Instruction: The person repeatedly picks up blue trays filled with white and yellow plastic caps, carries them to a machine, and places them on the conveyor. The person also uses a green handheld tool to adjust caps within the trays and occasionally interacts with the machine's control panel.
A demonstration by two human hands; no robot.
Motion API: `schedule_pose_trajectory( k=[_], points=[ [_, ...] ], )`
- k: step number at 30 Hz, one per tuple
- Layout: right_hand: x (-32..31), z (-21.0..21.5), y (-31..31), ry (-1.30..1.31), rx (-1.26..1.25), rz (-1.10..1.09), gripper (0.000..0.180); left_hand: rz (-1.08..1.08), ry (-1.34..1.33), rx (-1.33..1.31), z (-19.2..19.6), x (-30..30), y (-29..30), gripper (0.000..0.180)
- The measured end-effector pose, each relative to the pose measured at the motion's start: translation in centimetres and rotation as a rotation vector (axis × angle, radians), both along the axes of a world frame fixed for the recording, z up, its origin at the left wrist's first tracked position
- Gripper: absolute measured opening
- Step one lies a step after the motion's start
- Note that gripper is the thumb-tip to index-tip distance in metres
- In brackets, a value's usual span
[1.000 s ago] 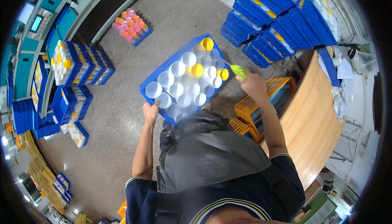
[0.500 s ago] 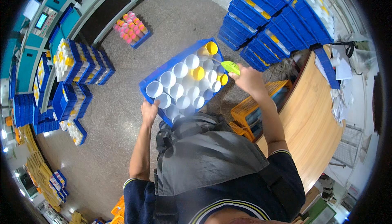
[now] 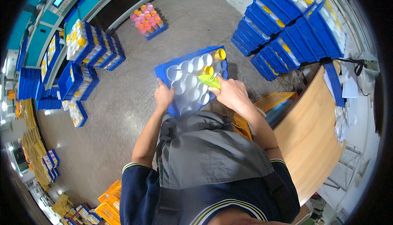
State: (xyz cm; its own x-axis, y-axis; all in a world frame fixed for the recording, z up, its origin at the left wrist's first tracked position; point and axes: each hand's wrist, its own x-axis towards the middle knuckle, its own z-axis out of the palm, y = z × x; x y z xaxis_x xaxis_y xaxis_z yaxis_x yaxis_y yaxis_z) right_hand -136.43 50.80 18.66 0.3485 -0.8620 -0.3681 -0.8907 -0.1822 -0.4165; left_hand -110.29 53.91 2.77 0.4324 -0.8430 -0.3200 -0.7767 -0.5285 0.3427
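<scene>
A tilted blue crate [image 3: 162, 70] is in front of my body, packed with open white cups or tubes [image 3: 191, 81] and a few yellow ones [image 3: 220, 54]. My left hand [image 3: 164, 96] is closed on the crate's left near edge, its fingers partly hidden. Over the cups, my right hand [image 3: 232, 93] grips a bright green handle, part of a green-handled tool [image 3: 209, 81] with a thin shaft. That shaft points left across the cup mouths towards the far-left white cup [image 3: 174, 73]. Whether its tip touches a cup I cannot tell.
Stacked blue crates of white and yellow cups [image 3: 282, 32] stand far right, with more stacks [image 3: 88, 44] at left. A crate of pink and orange cups [image 3: 147, 20] sits on the floor. A wooden table [image 3: 311, 139] and an orange basket [image 3: 274, 101] flank my right arm.
My right hand has brought the green-handled tool leftward from the crate's right side to over its middle. My left hand has shifted up along the crate's edge. The whole view has turned somewhat.
</scene>
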Motion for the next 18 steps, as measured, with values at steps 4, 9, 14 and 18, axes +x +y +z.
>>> schedule_pose_trajectory(
  k=[4, 9, 14, 18],
  points=[
    [-1.0, -0.8, 1.0, 0.081, -0.036, 0.012, 0.04, 0.039, 0.001, -0.027, -0.4, 0.4, 0.4, 0.092],
    [-0.4, -2.2, 2.4, 0.066, 0.024, 0.046, 0.042, 0.095, -0.01, -0.082, -0.6, 1.1, 1.3, 0.089],
    [1.2, -2.8, 3.8, 0.013, 0.003, 0.144, 0.039, 0.179, 0.002, -0.061, -0.4, 1.4, 2.2, 0.087],
    [0.5, -3.0, 5.2, 0.037, 0.071, 0.242, 0.041, 0.284, -0.003, -0.049, -0.2, 2.2, 3.1, 0.084]
  ],
)
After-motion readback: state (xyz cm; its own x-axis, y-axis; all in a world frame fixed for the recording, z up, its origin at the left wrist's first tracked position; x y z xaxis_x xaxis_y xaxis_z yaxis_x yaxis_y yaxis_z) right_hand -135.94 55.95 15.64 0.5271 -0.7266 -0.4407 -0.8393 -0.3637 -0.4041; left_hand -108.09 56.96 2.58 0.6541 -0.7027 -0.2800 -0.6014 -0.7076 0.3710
